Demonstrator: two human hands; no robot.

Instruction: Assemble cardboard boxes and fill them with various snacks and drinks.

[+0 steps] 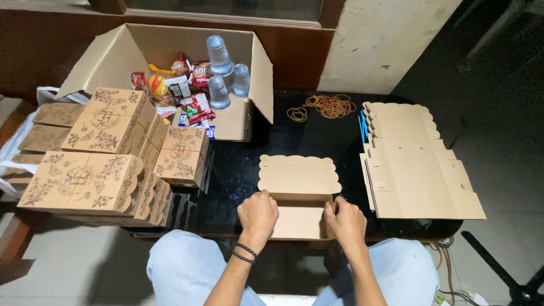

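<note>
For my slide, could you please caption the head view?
Both hands, left hand and right hand, fold a kraft box on a black table.

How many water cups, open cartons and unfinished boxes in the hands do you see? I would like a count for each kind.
Sealed water cups: 4
Big open carton: 1
Box being folded, left hand and right hand on it: 1
Total: 6

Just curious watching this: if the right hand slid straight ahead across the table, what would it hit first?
Probably the right hand would meet the box's scalloped lid lying open ahead; beyond it lie rubber bands, though depth is unclear.
</note>
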